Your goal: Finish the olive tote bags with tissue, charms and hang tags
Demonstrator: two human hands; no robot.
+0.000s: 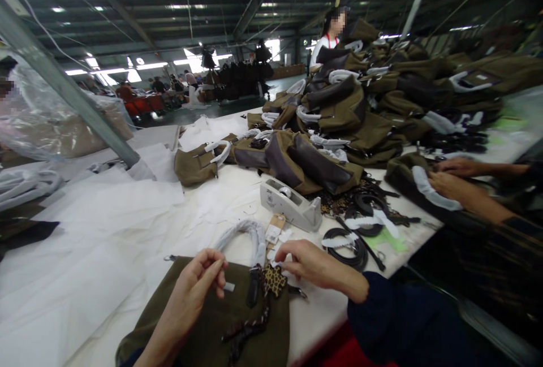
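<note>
An olive-green handbag (203,322) lies on the table in front of me, its looped handle (241,231) wrapped in whitish paper. My left hand (193,282) is above the bag with thumb and fingers pinched; a small whitish strip (229,286) shows at its fingertips. My right hand (314,262) hovers by the bag's right top corner, fingers bent and apart, its fingertips close to a small white tag. Just below them hangs a leopard-print flower charm (275,281) with a dark braided strap (250,324). A brown hang tag (276,223) lies beyond the handle.
A grey tape dispenser (291,206) stands behind the bag. Coiled black straps (348,248) and several charms lie to its right. A large pile of olive bags (339,107) fills the back. White paper sheets (106,248) cover the left. At right, another person's hands (458,186) touch a bag.
</note>
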